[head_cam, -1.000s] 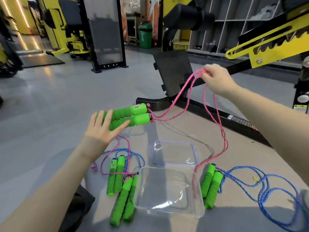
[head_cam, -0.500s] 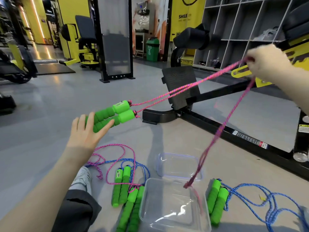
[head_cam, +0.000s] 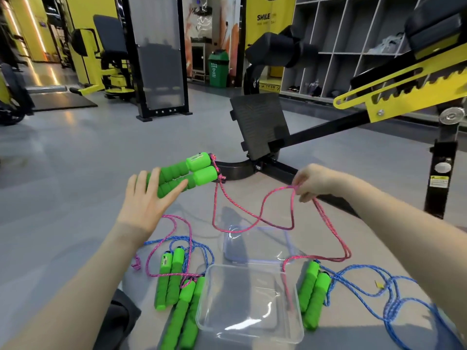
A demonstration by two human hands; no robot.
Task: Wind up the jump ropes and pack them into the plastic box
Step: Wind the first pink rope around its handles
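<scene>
A: Left hand (head_cam: 147,198)?
B: Clasps paired green handles (head_cam: 188,171), 10 o'clock of plastic box (head_cam: 298,332).
A: Right hand (head_cam: 316,181)?
B: Pinches pink rope (head_cam: 262,208), slack loops, 12 o'clock of box.

"SMILE" in dark letters on yellow wall panel (head_cam: 267,18), smaller line under it unreadable. Green bin (head_cam: 218,69) has white recycling-type symbol, text too small. Yellow-black warning sticker (head_cam: 439,182) on black machine post, print illegible. Label on a green handle (head_cam: 165,260) on the floor, unreadable.
</scene>
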